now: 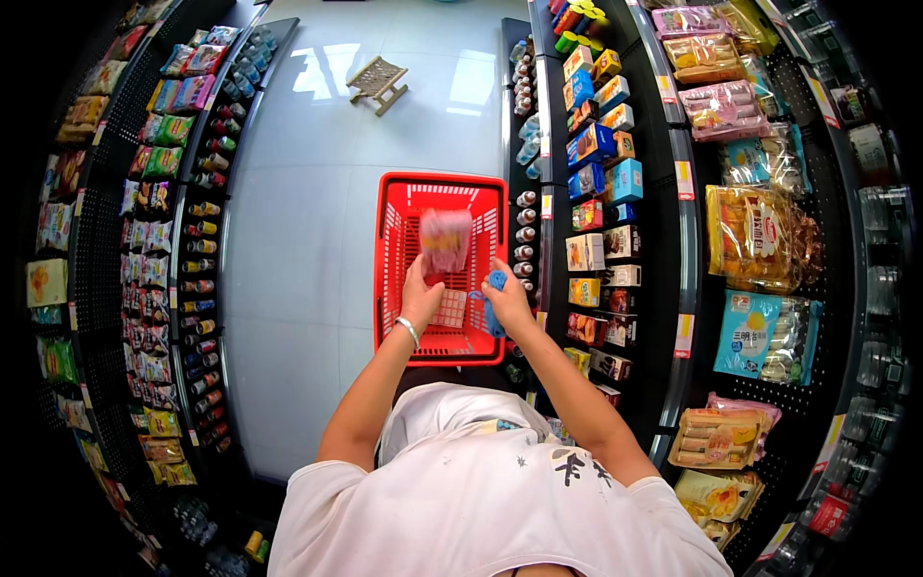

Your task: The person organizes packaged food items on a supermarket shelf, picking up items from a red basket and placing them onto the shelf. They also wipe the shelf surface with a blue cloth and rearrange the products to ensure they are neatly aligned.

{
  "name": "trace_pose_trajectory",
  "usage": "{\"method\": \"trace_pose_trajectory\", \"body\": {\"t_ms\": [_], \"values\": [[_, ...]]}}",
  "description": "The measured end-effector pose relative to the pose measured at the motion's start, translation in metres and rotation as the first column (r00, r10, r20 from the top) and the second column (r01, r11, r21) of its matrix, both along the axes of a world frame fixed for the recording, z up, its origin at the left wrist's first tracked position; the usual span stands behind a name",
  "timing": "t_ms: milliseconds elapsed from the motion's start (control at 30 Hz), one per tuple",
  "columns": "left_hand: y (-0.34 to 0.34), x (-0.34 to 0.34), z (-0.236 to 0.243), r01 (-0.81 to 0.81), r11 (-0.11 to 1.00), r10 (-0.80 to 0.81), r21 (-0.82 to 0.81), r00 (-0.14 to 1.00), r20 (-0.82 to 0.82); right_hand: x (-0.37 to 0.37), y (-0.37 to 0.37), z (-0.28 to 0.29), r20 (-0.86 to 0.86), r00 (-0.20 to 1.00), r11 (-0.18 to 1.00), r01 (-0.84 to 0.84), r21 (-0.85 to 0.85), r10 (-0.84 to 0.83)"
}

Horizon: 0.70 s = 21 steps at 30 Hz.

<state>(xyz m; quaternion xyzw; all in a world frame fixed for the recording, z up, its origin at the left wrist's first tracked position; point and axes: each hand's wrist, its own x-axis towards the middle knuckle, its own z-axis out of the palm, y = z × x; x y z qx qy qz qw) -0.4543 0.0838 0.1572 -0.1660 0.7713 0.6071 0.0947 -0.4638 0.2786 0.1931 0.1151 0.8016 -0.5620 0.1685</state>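
My left hand (420, 298), with a white bracelet at its wrist, is over the red shopping basket (382, 260). Its fingers and thumb are apart, the fingertips at the lower left edge of a pink package (445, 240) smeared by motion. Whether they still touch it is hard to tell. My right hand (510, 300) is at the basket's right rim, fingers closed around a blue, strap-like thing (495, 313) whose kind I cannot make out. Below the pink package, a pale pink checked packet (450, 310) lies in the basket.
Shelves on the right carry boxed snacks (588, 146), bottles (525, 216) and bagged bread (755, 236). To the left stand shelves with snack bags (149, 240) and cans (200, 264). A small wooden stool (378, 80) stands on the shiny floor (298, 221) ahead.
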Motion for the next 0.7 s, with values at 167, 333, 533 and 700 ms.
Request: {"method": "trace_pose_trajectory", "body": {"t_ms": [167,333,533,700], "values": [[0.018,0.036,-0.016,0.037,0.995,-0.05,0.098,0.99,0.132,0.029,0.019,0.034,0.177,0.984,0.999,-0.03,-0.018,0.033],[0.081,0.038,0.017,0.11,0.957,-0.139,0.268,0.986,0.09,0.061,0.069,0.056,0.146,0.985,0.976,0.117,-0.182,-0.09],[0.159,0.016,0.055,0.427,0.808,-0.392,0.406,0.904,-0.169,0.093,0.134,0.067,-0.076,0.96,0.956,0.258,-0.138,-0.27],[0.24,0.002,0.116,0.636,0.699,-0.573,0.327,0.771,-0.276,0.115,0.197,0.119,-0.059,0.756,0.672,0.54,-0.506,-0.652]]}}
